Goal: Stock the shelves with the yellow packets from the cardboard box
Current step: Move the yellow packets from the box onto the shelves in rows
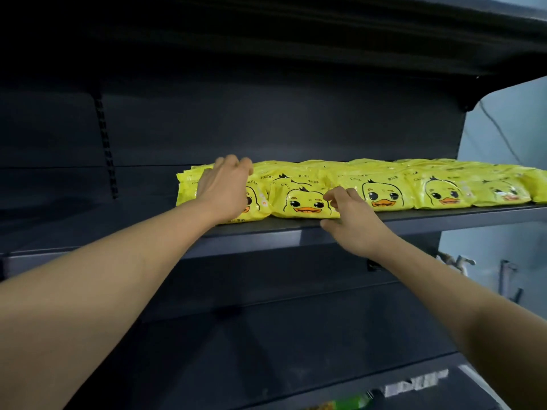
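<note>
a dark metal shelf unit fills the view, its slotted upright (106, 149) standing at the left of the back panel. the middle shelf (414, 218) carries a row of yellow packets (384, 187) printed with a duck face, lying flat and overlapping from about the middle of the board out to the right edge. to the right of the unit a pale wall (503, 137) shows, and a lower shelf edge with blurred labels (414, 386) sits near the bottom right.

both bare forearms reach up and forward to the shelf. the left hand (225, 187) lies palm down on the leftmost packet (189, 187), its fingers bent over the packet's far edge, gripping it from above. just beside it, the front packet (302, 202) lies at the shelf's front edge. the right hand (352, 214) meets that packet's right end, fingers curled onto its top face and the thumb low at the shelf lip, pinching the packet's end. the cardboard box is out of view.
</note>
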Demonstrator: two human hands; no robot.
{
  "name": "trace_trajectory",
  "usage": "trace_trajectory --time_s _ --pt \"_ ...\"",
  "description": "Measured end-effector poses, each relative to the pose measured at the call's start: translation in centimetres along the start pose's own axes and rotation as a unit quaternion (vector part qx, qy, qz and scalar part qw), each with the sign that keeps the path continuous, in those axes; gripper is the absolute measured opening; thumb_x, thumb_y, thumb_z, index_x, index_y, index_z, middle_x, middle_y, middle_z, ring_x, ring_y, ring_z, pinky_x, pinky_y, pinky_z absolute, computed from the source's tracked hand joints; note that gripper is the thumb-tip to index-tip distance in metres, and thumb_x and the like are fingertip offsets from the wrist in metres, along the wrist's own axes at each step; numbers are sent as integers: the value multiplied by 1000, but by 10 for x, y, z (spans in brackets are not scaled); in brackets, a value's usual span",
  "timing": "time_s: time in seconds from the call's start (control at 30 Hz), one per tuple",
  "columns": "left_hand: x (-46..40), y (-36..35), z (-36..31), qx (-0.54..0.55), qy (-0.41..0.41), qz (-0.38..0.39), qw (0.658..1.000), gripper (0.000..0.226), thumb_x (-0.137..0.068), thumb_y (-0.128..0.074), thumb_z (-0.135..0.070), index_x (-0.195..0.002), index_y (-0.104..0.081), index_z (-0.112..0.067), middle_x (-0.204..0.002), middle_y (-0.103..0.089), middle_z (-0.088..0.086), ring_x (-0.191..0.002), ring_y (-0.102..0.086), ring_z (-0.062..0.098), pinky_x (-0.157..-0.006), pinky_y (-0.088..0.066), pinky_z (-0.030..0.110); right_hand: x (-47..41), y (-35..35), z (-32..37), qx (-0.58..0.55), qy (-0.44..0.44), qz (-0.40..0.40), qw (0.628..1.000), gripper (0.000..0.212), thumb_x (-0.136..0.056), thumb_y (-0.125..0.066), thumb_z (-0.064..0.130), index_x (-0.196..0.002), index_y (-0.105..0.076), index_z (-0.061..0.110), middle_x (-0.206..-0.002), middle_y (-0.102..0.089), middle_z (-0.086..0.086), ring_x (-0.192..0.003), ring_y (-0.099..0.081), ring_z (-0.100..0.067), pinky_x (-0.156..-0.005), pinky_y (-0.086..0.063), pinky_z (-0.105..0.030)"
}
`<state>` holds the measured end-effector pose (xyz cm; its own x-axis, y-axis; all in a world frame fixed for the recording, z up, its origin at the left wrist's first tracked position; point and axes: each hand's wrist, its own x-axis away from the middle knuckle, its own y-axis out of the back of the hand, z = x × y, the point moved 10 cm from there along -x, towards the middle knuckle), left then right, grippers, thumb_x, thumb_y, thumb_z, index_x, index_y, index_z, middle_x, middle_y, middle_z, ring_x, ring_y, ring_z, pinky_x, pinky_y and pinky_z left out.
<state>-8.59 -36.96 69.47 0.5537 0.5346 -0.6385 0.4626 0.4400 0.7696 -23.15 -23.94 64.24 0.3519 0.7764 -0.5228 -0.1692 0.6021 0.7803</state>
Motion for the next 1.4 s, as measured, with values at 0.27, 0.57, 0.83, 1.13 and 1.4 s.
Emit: trace_trajectory --time_s 0.27,0.57,0.83,1.13,1.4 --pt "86 -29 -85 89 -46 99 990 22 -90 -56 -16 -112 -53 -21 -115 -56 -2 -108 -52 20 -84 -47 37 73 -26 -24 -10 -2 85 996 45 -90 -59 23 -130 -42 13 -129 -41 -7 -122 -42 -24 -102 -39 -36" --pt "228 -138 -108 82 -7 319 944 20 -92 -54 -21 -112 -54 -22 -114 -57 -5 -103 -54 17 -80 -48 36 186 -136 -78 -23 -38 296 954 47 -91 -58 27 -132 -39 14 -132 -39 -9 -124 -42 -26 -103 -39 -38" --pt "360 -234 -96 100 58 460 881 20 -92 -55 -21 -112 -55 -20 -119 -57 -1 -109 -53 21 -91 -47 40 302 -245 -118 -59 -70 440 893 47 -92 -57 26 -133 -39 10 -138 -39 -9 -126 -41 -25 -100 -37 -31" --pt "496 -333 -81 100 91 580 803 12 -91 -55 -23 -103 -58 -23 -113 -61 -3 -103 -57 19 -82 -49 33 425 -344 -168 -40 -139 547 824 41 -90 -58 28 -124 -48 8 -125 -55 -12 -116 -52 -27 -94 -43 -32" --pt "599 -413 -75 129 103 659 734 14 -89 -55 -21 -103 -57 -23 -117 -59 3 -103 -57 23 -78 -43 28 515 -414 -197 -37 -227 586 777 37 -90 -57 26 -122 -51 8 -124 -58 -14 -113 -54 -29 -83 -43 -28"
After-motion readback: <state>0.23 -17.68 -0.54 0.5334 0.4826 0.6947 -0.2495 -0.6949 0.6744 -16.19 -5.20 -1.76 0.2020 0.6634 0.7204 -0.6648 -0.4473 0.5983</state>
